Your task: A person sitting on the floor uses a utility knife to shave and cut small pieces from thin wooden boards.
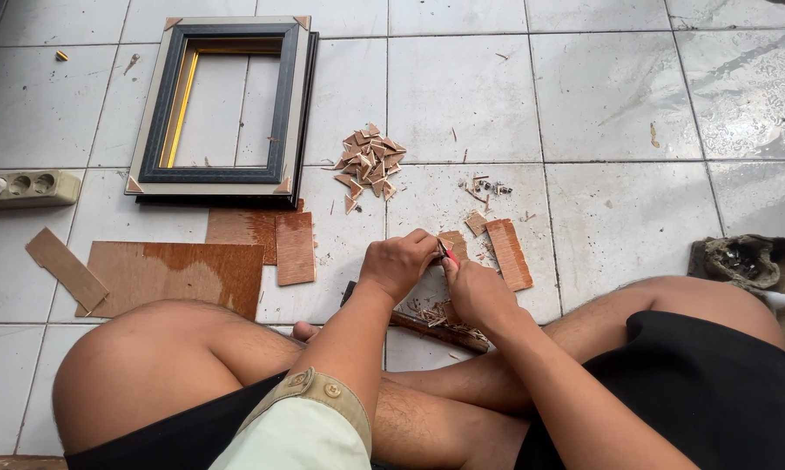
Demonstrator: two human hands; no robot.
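Person sits cross-legged on white tile floor, both hands meeting at frame centre. Left hand w/ grip curled shut, fingertips pinching a small wood piece. Right hand closed round a red-handled cutter, blade end touching that piece; how much of the handle is inside the fist can't tell. Under the hands: dark wood strip lying on floor w/ shavings on it.

At 1 o'clock from the hands, just beside: brown ribbed wood strip. At 12 o'clock: pile of small triangle offcuts. At 10–11 o'clock: picture frame, black w/ gold inner edge, flat on floor. At 9 o'clock: brown board sheets, one loose strip further left. Far 9–10 o'clock: power strip. At 3 o'clock, near right knee: dark lumpy block.
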